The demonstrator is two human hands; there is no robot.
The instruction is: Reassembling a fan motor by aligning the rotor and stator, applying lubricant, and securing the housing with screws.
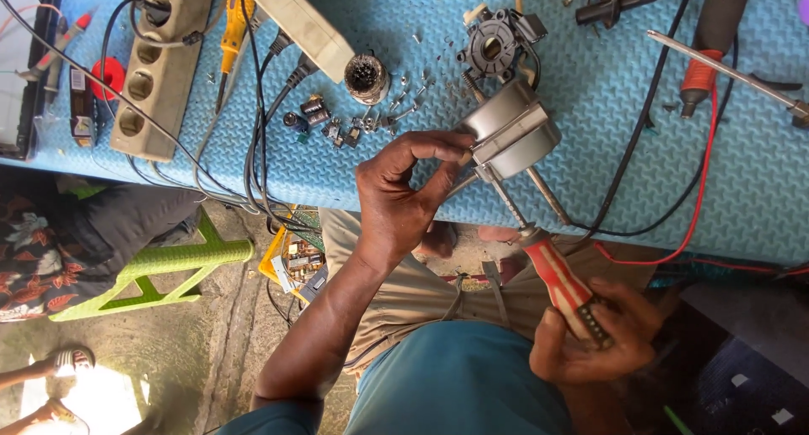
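My left hand [403, 195] grips a round silver motor housing [514, 132] at the near edge of the blue padded bench top [624, 115], thumb and fingers pinching its left side. My right hand [590, 338] holds a screwdriver with a red and white handle [563, 285]; its metal shaft runs up to the underside of the motor housing. A black round motor part [497, 41] lies on the bench just beyond the housing.
Several small screws and parts [354, 119] are scattered left of the motor. A beige power strip [160, 64], cables, a yellow tool [236, 18] and a red-handled tool [712, 39] lie on the bench. A green plastic stool [160, 271] stands on the floor at left.
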